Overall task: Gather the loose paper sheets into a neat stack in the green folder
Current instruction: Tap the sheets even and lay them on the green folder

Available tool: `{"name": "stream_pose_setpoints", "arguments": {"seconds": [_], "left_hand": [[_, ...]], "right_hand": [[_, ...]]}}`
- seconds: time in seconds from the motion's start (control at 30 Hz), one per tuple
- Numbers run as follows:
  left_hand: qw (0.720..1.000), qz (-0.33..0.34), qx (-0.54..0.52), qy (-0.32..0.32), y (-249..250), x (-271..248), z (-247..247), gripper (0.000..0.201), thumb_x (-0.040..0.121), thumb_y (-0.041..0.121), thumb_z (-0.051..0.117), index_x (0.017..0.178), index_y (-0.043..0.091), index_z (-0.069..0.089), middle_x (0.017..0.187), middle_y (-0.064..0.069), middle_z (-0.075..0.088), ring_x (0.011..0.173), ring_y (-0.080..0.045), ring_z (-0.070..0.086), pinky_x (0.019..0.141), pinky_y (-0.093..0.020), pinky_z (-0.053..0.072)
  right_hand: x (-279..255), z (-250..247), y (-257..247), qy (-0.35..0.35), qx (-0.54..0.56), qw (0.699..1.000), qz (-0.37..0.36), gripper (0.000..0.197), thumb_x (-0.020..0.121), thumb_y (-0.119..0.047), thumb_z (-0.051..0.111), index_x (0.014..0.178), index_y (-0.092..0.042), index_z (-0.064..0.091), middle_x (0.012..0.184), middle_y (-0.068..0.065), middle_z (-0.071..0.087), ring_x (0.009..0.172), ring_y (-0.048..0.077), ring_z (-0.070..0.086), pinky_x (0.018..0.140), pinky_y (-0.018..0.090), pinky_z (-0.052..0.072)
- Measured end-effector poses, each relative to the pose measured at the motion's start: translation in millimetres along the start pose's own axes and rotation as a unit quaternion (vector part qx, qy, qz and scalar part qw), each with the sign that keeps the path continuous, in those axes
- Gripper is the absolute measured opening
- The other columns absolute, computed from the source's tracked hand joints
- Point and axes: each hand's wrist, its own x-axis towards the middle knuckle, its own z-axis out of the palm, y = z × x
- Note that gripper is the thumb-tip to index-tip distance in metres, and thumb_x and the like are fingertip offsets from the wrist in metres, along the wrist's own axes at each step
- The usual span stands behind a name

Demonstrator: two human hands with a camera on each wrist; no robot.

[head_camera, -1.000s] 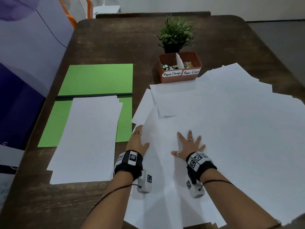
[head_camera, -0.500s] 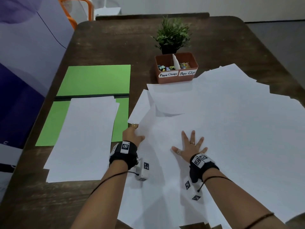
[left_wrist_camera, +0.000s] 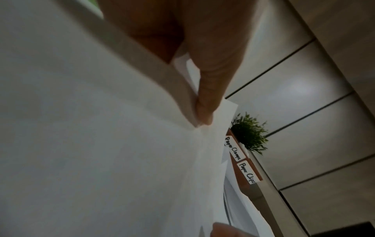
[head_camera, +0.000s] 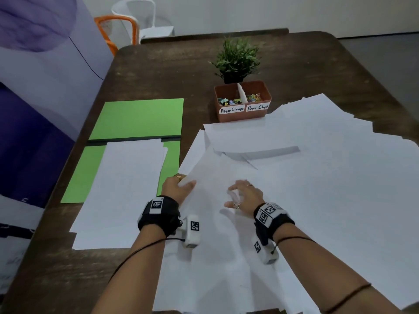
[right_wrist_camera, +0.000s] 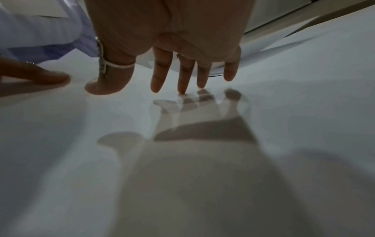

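Observation:
The green folder [head_camera: 138, 118] lies open at the table's left. A stack of white sheets [head_camera: 122, 189] covers its near half and overhangs toward me. Many loose sheets [head_camera: 328, 177] spread over the table's right side. My left hand [head_camera: 184, 183] pinches the left edge of the top sheet [head_camera: 213, 168], which is raised a little there. The left wrist view shows the thumb [left_wrist_camera: 205, 110] pressing on that edge from above. My right hand [head_camera: 237, 192] has its palm raised over the same sheet. Its fingertips [right_wrist_camera: 183, 89] are straight, spread and touching the paper.
A brown tray [head_camera: 243, 115] labelled Paper Clamps and Paper Clips stands behind the sheets, with a small potted plant [head_camera: 237, 60] behind it. Purple panels rise at the left. An orange and a white chair stand beyond the table's far edge. Bare wood shows at the back.
My left hand has taken the sheet's left edge between thumb and fingers and raised it. My right hand, flat on the paper before, has lifted its palm onto its fingertips.

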Motion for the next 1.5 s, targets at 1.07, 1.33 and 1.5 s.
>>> {"name": "stream_pose_setpoints", "arguments": {"seconds": [1.07,1.33,1.5], "left_hand": [[0.976,-0.073,0.141,-0.152,-31,21,6,0.040,0.067,0.009,0.082,0.101,-0.002,0.063,0.101,-0.017,0.066,0.095,-0.029,0.062,0.083,-0.033,0.048],[0.986,-0.093,-0.010,-0.135,-34,24,-15,0.023,0.069,0.006,0.081,0.086,0.007,0.066,0.084,-0.007,0.069,0.076,-0.019,0.065,0.076,-0.032,0.050],[0.988,-0.103,-0.003,-0.112,-40,27,-10,0.039,0.063,0.013,0.085,0.095,-0.001,0.068,0.096,-0.015,0.070,0.087,-0.027,0.068,0.085,-0.043,0.054]], "right_hand": [[46,6,-36,-0.123,-0.221,0.966,-0.047,0.019,0.075,-0.035,0.070,0.087,-0.022,0.063,0.090,-0.008,0.060,0.098,0.016,0.050,0.082,0.036,0.022],[65,-2,-51,-0.004,-0.106,0.992,-0.069,0.019,0.066,-0.032,0.082,0.080,-0.024,0.073,0.145,-0.006,0.030,0.132,0.022,0.025,0.105,0.034,0.028],[89,-15,-58,-0.035,-0.110,0.993,-0.018,0.042,0.058,-0.036,0.086,0.090,-0.030,0.060,0.135,-0.002,0.042,0.130,0.022,0.035,0.101,0.037,0.023]]}}
